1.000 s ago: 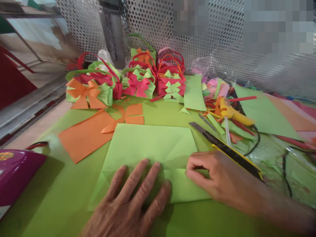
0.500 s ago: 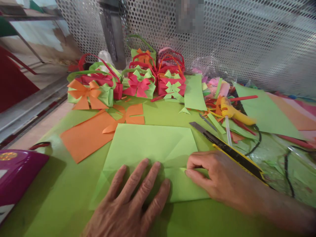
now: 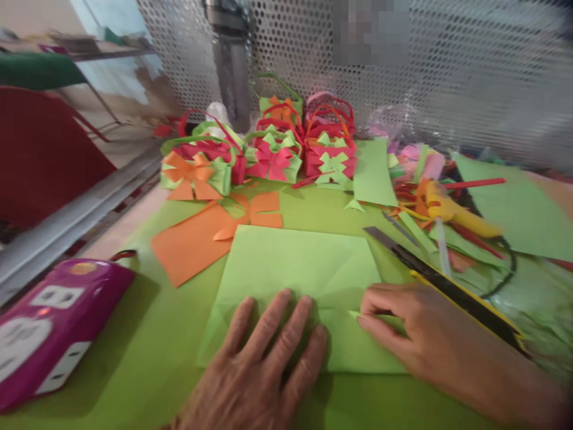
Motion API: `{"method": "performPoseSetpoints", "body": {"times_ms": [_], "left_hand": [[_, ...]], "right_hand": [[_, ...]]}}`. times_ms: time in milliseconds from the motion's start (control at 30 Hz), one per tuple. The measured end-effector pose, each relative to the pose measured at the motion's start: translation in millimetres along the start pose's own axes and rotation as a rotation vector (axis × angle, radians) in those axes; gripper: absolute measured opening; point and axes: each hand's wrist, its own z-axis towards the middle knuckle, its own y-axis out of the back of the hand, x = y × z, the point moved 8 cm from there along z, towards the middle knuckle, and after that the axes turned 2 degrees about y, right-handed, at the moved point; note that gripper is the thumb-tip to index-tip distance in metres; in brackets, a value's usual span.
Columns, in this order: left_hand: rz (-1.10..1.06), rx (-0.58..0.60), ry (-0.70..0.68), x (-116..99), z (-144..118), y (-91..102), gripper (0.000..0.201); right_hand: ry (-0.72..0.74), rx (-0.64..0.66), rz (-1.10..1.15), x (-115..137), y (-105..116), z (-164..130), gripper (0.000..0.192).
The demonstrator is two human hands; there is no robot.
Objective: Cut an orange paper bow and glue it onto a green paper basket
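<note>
A light green sheet of paper [image 3: 304,257] lies creased on the green table surface in front of me. My left hand [image 3: 268,358] presses flat on its lower part, fingers spread. At the right side of the sheet, my right hand [image 3: 398,322] is closed, thumb and forefinger pinching a narrow folded green edge of the paper. A large black-and-yellow utility knife [image 3: 452,292] lies just beyond and to the right of that hand, blade out. Left of the sheet rest an orange paper piece [image 3: 190,245] and an orange cut-out bow shape [image 3: 264,209].
Several small paper bags with bows [image 3: 273,161] stand at the back. A yellow glue gun [image 3: 456,209] sits among scraps on the right, near another green sheet [image 3: 514,203]. A purple power strip [image 3: 67,322] lies at left. Behind rises a perforated metal panel [image 3: 286,42].
The view has swung left, so everything appears further right and more of the purple power strip shows. Both hands keep their places on the green paper, the right still pinching its edge.
</note>
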Motion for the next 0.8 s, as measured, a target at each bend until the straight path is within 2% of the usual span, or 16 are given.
{"method": "performPoseSetpoints", "body": {"times_ms": [133, 233, 433, 600, 800], "left_hand": [[-0.015, 0.028, 0.01, -2, 3, 2.3, 0.043], [-0.015, 0.046, 0.048, 0, 4, 1.9, 0.042], [0.014, 0.092, 0.025, -1, 7, 4.3, 0.039], [0.007, 0.061, 0.03, 0, 4, 2.4, 0.04], [-0.048, -0.012, 0.035, -1, -5, -8.9, 0.05]], "right_hand": [[0.107, -0.088, -0.001, -4, -6, -3, 0.023], [0.127, -0.119, 0.005, -10, -11, -5, 0.025], [0.082, -0.083, 0.018, -19, -20, -5, 0.025], [0.108, -0.068, 0.007, -7, -9, -1, 0.024], [-0.039, 0.034, 0.01, -3, 3, 1, 0.02]]}}
